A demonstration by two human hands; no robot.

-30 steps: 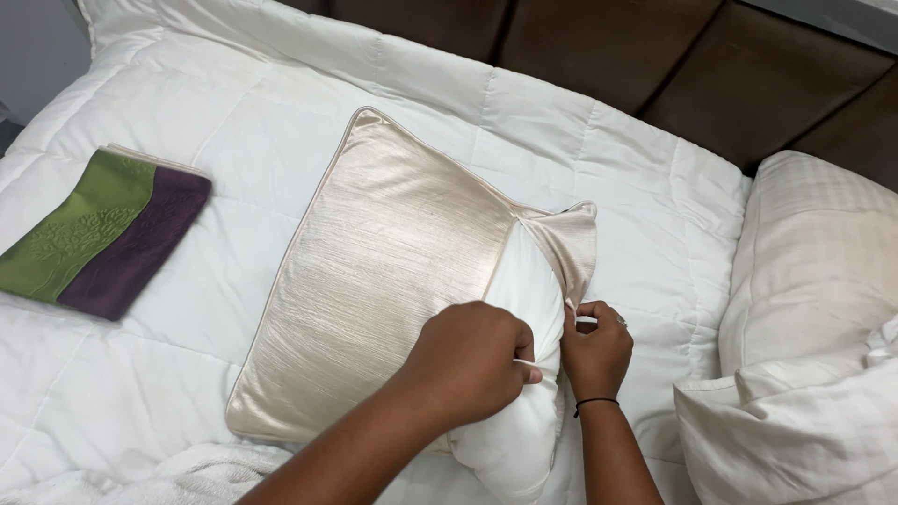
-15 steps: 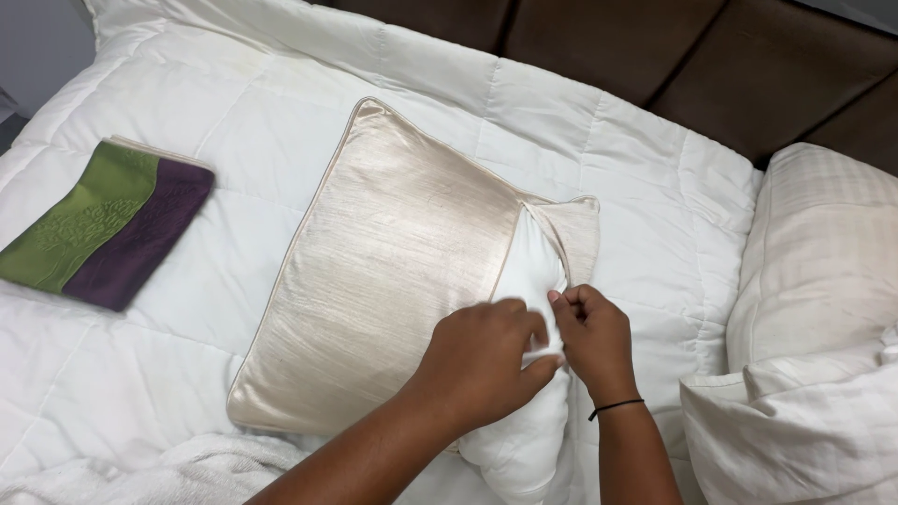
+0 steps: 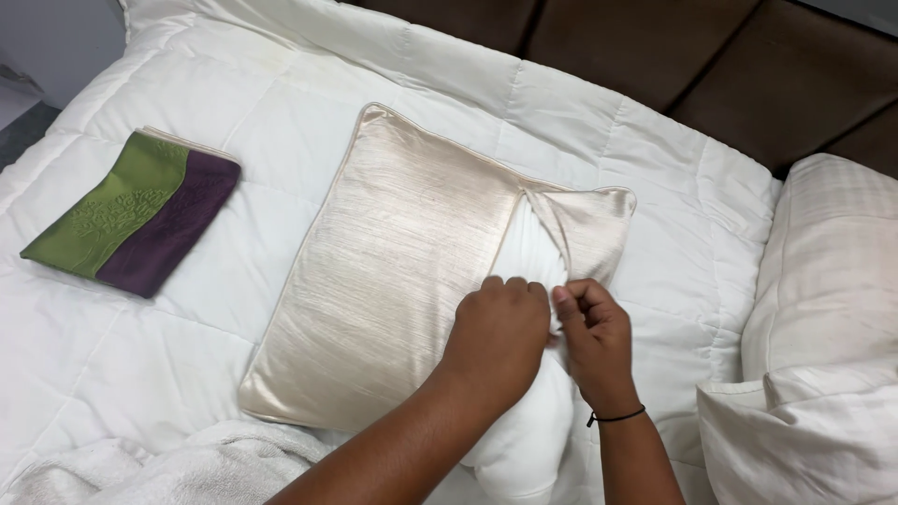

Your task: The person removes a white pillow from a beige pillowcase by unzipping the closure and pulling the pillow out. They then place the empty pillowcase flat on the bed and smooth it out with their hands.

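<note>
Both hands pinch the open edge of the shiny pillow cover (image 3: 402, 281): left hand (image 3: 496, 332) closed on one flap, right hand (image 3: 591, 329) (just beside it) on the other.

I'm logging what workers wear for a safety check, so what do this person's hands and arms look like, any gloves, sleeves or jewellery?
Both hands are bare, with no gloves. The left hand and its forearm show no sleeve, ring or band. The right hand has a thin black band around the wrist; no sleeve shows on that forearm either.

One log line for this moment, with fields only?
left hand: on cushion cover opening | right hand: pinching cover edge | white insert: partly out | folded green-purple cloth: apart, on duvet
</note>
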